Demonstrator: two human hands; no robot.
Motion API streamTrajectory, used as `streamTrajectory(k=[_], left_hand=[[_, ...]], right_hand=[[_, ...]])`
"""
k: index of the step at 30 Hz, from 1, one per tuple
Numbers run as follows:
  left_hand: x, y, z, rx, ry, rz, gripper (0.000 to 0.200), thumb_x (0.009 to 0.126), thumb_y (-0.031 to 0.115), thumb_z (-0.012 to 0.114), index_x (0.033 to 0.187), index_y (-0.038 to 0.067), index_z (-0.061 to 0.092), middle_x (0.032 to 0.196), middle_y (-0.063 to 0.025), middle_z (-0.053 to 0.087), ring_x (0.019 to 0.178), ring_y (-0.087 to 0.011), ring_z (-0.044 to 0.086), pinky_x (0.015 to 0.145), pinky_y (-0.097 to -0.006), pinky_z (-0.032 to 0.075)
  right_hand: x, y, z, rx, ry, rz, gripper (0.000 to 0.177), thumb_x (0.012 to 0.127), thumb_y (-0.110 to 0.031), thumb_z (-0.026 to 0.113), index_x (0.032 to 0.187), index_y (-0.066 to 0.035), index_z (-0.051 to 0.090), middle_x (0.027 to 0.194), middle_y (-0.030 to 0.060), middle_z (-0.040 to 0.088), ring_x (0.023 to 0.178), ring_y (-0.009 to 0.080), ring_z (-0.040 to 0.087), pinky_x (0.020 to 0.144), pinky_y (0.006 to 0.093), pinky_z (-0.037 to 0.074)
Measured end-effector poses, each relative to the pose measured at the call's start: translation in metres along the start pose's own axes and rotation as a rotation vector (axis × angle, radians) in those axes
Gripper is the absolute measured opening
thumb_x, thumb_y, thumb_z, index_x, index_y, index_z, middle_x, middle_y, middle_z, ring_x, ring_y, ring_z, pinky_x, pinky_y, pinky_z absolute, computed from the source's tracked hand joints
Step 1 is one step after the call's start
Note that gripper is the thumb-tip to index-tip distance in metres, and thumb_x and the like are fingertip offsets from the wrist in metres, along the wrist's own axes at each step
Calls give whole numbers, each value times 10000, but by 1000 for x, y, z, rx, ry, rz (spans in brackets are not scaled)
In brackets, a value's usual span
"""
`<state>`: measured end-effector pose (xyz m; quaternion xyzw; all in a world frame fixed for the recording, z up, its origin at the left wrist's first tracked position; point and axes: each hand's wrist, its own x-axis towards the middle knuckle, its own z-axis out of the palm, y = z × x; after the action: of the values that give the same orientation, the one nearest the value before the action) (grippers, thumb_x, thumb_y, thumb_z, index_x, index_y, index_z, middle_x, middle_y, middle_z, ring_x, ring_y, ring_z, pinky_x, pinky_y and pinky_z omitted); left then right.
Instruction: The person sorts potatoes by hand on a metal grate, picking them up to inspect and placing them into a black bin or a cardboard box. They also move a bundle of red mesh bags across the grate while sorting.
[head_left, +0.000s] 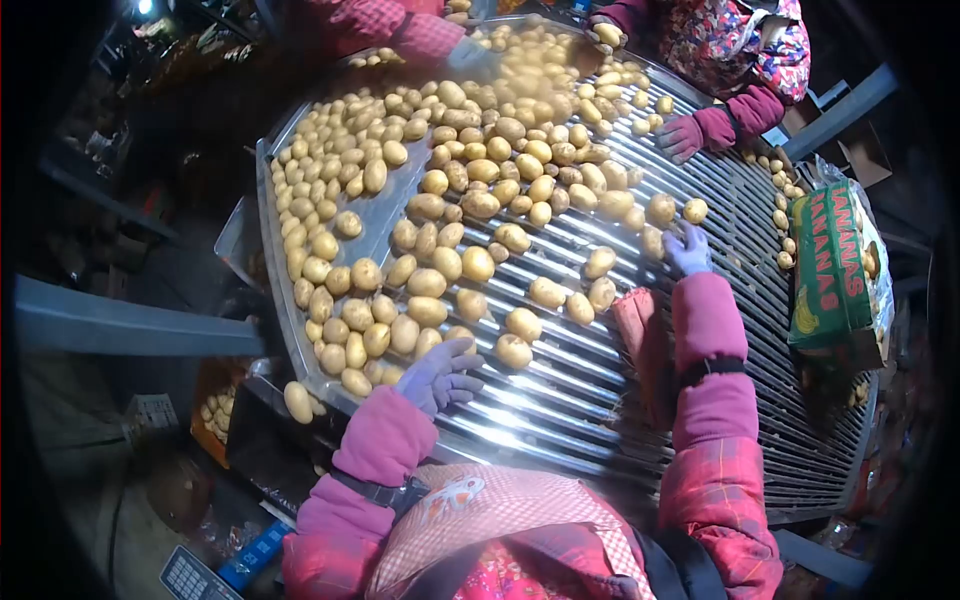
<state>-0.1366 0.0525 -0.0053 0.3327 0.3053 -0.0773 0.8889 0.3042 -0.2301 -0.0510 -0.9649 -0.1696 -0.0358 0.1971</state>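
Note:
Many pale yellow potatoes [426,283] lie over a metal roller table [560,385], densest at the left and far side. My left hand [440,376], in a lavender glove, is at the near left edge of the pile. Its fingers are apart and touch or nearly touch the closest potatoes; nothing is in its grasp. Further out on the right, my right hand [688,250] wears a matching glove and reaches over the rollers with fingers stretched out. One potato [695,210] sits just beyond its fingertips and another potato [652,243] is beside it.
Opposite, one person's gloved hand [680,138] rests on the rollers, and another person's gloved hand [472,58] is among potatoes. A reddish block-like object [638,330] lies beside my right forearm. A green banana box [832,265] stands at the right edge. A metal plate [385,212] divides the pile.

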Motion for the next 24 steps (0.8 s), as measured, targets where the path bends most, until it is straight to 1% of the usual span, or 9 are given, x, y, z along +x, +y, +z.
streamTrajectory(k=[3, 6, 10, 13, 17, 18, 19, 22, 24], left_hand=[[4, 1, -11, -99, -50, -1, 460, 981, 323, 411, 1365, 71, 399, 1160, -188, 580, 952, -297, 636, 791, -368, 542], [9, 12, -3, -37, 83, -127, 465, 980, 317, 407, 1359, 49, 397, 1155, -211, 581, 968, -310, 633, 804, -381, 544], [13, 1, -18, -97, -45, -69, 470, 984, 324, 402, 1362, 45, 395, 1139, -207, 593, 973, -310, 635, 812, -381, 545], [16, -2, -20, -96, -33, -96, 485, 986, 348, 398, 1361, 41, 397, 1152, -200, 590, 988, -308, 631, 817, -376, 543], [17, -2, -19, -87, -152, -104, 519, 983, 389, 399, 1370, 44, 383, 1171, -183, 586, 989, -275, 630, 817, -362, 541], [16, -1, -18, -75, -173, -123, 534, 978, 403, 410, 1373, 45, 378, 1176, -178, 585, 984, -263, 631, 816, -357, 540], [17, -1, -20, -82, -173, -124, 534, 978, 403, 410, 1373, 45, 378, 1176, -178, 585, 984, -263, 631, 816, -357, 540], [20, -4, -21, -142, -216, -146, 589, 948, 442, 464, 1370, 41, 374, 1203, -176, 570, 979, -242, 629, 812, -351, 540], [19, -7, -24, -160, -253, -126, 598, 944, 451, 467, 1370, 42, 373, 1199, -174, 571, 973, -237, 628, 809, -348, 540]], right_hand=[[37, -11, 12, 91, -51, 211, 703, 780, -553, 590, 1315, -105, 508, 1333, 204, 462, 1259, 345, 416, 1042, 430, 347], [50, -64, 22, 7, -115, 113, 700, 761, -584, 603, 1328, -184, 510, 1374, 203, 413, 1259, 360, 409, 1041, 421, 347], [43, -118, 41, -108, -84, -42, 688, 758, -613, 576, 1325, -229, 515, 1416, 208, 353, 1260, 406, 391, 1073, 436, 318], [25, -145, 26, -87, -346, -175, 683, 758, -565, 616, 1352, -255, 483, 1446, 236, 308, 1321, 413, 330, 1089, 445, 302], [-8, -151, 38, 223, -531, -480, 665, 768, -505, 641, 1354, -234, 483, 1435, 216, 348, 1337, 373, 331, 1094, 408, 305], [0, -152, 39, 325, -550, -603, 651, 776, -481, 643, 1342, -193, 498, 1391, 184, 425, 1304, 343, 391, 1069, 406, 336], [-1, -179, 12, 282, -605, -467, 623, 794, -463, 632, 1326, -162, 513, 1325, 166, 499, 1247, 327, 457, 1036, 416, 366], [19, -229, 20, 231, -312, -544, 592, 821, -483, 590, 1309, -155, 524, 1316, 164, 509, 1207, 333, 484, 1035, 426, 351], [32, -249, 62, -171, -253, -548, 691, 810, -572, 548, 1365, -169, 461, 1406, 156, 417, 1314, 362, 352, 1080, 474, 276]])
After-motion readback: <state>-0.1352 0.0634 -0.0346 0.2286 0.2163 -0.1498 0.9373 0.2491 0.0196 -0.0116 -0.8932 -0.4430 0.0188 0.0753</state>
